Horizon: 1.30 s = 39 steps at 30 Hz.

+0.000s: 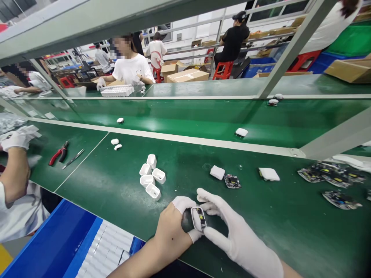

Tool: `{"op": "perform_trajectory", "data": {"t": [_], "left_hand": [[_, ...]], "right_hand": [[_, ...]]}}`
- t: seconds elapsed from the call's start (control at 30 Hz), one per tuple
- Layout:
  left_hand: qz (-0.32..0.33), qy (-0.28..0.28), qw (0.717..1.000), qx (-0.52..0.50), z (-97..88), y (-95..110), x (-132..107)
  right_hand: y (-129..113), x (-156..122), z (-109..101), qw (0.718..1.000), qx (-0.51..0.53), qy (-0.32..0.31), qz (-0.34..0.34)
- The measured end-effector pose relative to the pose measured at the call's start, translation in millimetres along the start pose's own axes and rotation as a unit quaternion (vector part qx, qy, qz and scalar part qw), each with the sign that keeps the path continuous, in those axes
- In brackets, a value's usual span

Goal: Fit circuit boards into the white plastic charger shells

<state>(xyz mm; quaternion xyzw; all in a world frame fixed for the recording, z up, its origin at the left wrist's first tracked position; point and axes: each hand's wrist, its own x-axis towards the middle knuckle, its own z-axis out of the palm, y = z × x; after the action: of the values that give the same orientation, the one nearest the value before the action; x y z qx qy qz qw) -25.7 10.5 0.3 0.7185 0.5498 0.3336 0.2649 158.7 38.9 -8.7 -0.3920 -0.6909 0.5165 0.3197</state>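
My left hand (174,222), white coverings on its fingertips, is closed around a small white plastic housing (196,220). The housing's opening faces up, and a dark circuit board with a yellow part shows inside. My right hand (224,222), in a white glove, is just right of the housing with fingers and thumb apart. Its thumb tip is at the housing's edge; whether it touches, I cannot tell. Beyond my hands lie a white cap-like piece (217,172) and a bare circuit board (232,181). Several white open housings (152,191) stand grouped to the left.
Circuit boards (333,173) are piled at the right, near another white piece (269,174). Red-handled pliers (58,153) and tweezers (73,158) lie left. A blue bin (72,227) holds white parts below the bench edge. A co-worker's gloved hand (17,141) works at far left. Metal posts rise ahead.
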Motion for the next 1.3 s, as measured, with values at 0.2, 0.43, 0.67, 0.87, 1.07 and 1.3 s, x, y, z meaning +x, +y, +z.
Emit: {"op": "perform_trajectory", "data": {"t": [0.2,0.43,0.67,0.87,1.07,1.3], "left_hand": [[0.061,0.041,0.997,0.013,2.2,1,-3],[0.015,-0.036,0.999,0.021,1.8,-2,-3],[-0.013,-0.064,0.998,0.015,-0.6,-1,-1],[-0.011,-0.06,0.998,0.02,-0.1,-1,-2],[-0.017,-0.059,0.998,0.018,0.4,-1,-3],[-0.021,-0.061,0.998,0.021,0.1,-2,-2]], "right_hand": [[-5,-2,-2,0.989,-0.099,0.03,-0.105],[-14,4,-9,0.969,-0.145,0.021,-0.197],[-14,1,-14,0.981,-0.106,0.035,-0.156],[-13,-1,-9,0.984,-0.116,0.032,-0.129],[-12,1,-10,0.979,-0.134,0.029,-0.15],[-14,1,-8,0.964,-0.208,0.023,-0.164]]}}
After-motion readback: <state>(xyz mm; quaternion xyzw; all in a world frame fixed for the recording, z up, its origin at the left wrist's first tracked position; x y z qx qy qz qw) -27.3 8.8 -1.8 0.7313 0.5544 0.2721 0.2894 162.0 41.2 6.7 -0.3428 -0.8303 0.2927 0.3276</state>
